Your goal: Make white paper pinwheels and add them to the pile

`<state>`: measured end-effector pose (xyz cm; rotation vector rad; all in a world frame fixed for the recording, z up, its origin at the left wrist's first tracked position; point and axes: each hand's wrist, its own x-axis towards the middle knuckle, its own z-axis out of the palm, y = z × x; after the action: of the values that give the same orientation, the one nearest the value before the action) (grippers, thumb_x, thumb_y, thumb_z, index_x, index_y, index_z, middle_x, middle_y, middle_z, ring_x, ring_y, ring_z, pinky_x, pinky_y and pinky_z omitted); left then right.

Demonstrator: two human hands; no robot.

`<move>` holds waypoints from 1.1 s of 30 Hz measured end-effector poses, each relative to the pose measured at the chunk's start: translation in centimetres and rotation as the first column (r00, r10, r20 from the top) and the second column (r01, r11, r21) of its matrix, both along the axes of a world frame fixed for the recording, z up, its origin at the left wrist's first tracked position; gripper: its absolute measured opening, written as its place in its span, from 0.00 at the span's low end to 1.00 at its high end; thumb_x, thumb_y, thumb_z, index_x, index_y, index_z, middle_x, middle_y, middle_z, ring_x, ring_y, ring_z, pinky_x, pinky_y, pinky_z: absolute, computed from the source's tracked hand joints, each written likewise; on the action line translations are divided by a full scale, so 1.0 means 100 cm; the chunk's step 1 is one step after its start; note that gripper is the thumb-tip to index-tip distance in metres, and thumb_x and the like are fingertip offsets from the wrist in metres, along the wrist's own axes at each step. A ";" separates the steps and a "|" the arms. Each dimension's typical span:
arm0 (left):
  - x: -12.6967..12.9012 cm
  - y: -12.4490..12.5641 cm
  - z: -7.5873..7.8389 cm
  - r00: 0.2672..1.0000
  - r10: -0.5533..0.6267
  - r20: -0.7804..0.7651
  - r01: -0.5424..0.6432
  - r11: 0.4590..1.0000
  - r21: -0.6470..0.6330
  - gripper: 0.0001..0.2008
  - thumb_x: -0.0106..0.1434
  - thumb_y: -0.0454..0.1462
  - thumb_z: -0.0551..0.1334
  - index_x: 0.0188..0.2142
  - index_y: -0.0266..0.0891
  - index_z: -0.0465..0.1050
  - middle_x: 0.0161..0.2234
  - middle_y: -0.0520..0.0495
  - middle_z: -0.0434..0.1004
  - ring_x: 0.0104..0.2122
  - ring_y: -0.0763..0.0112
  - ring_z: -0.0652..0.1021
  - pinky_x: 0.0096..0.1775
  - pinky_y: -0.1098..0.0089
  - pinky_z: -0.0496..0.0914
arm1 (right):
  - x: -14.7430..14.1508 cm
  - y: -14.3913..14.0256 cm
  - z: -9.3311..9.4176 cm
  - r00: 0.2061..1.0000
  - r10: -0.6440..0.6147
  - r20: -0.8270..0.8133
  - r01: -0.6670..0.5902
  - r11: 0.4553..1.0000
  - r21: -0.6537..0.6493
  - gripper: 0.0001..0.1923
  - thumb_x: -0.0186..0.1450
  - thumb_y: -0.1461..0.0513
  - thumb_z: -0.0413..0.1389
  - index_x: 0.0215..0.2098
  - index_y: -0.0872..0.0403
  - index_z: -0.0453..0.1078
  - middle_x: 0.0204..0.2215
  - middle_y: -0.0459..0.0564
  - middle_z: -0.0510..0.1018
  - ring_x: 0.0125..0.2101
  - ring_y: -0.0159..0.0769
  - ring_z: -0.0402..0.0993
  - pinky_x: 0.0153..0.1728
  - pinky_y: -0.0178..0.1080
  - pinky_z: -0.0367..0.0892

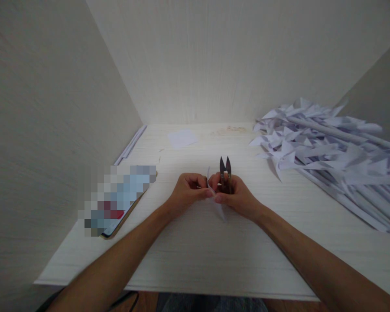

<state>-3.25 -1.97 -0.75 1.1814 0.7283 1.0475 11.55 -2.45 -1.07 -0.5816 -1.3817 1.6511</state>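
My left hand (189,190) is closed in a pinch on a small piece of white paper (219,210), seen nearly edge-on above the table's middle. Opposite it, my right hand (238,196) has its thumb and finger at the same paper. Thread snips (225,170) with dark blades also rest in that right hand, their two points apart and aimed away from me. The fingers hide part of the paper and the handles of the snips.
White paper pinwheels (289,149) on rolled paper sticks (364,195) lie heaped at the right. A phone (126,216) lies at the left, its screen blurred out. Farther back are a paper sheet (182,138) and thin paper sticks (130,145). Walls (195,65) enclose the table (195,255).
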 end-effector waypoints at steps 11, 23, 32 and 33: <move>-0.002 0.000 -0.002 1.000 -0.022 0.001 0.022 0.998 0.056 0.23 0.38 0.46 0.70 0.14 0.35 0.58 0.14 0.57 0.60 0.16 0.84 0.61 0.19 0.76 0.51 | 0.000 0.002 -0.003 0.999 -0.033 0.016 0.033 0.999 -0.011 0.13 0.48 0.58 0.64 0.22 0.55 0.65 0.20 0.40 0.66 0.22 0.24 0.60 0.22 0.31 0.53; 0.004 -0.001 0.001 0.997 0.003 -0.080 0.005 0.995 0.102 0.20 0.42 0.43 0.69 0.19 0.36 0.58 0.17 0.58 0.60 0.18 0.83 0.62 0.21 0.78 0.56 | 0.000 -0.003 0.002 0.936 -0.278 0.217 0.235 0.950 0.207 0.09 0.54 0.57 0.58 0.25 0.55 0.65 0.17 0.41 0.63 0.19 0.25 0.56 0.20 0.32 0.52; 0.005 0.003 -0.001 0.993 0.029 -0.113 -0.010 0.986 0.165 0.15 0.50 0.45 0.64 0.22 0.36 0.64 0.21 0.55 0.64 0.25 0.78 0.66 0.30 0.74 0.61 | -0.001 -0.005 0.002 0.848 -0.420 0.325 0.298 0.883 0.363 0.09 0.55 0.58 0.54 0.24 0.54 0.59 0.16 0.39 0.58 0.18 0.25 0.53 0.18 0.32 0.50; 0.006 0.003 -0.001 0.995 0.009 -0.099 0.007 0.986 0.165 0.15 0.49 0.45 0.65 0.22 0.36 0.64 0.22 0.54 0.64 0.25 0.78 0.66 0.30 0.74 0.61 | -0.002 -0.005 0.003 0.841 -0.426 0.332 0.308 0.883 0.353 0.11 0.54 0.58 0.55 0.23 0.54 0.58 0.16 0.38 0.57 0.18 0.24 0.52 0.18 0.31 0.49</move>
<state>-2.68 -1.67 -0.87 1.3837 0.7296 1.0718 11.36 -2.92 -0.78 -0.9874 -1.6409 1.0241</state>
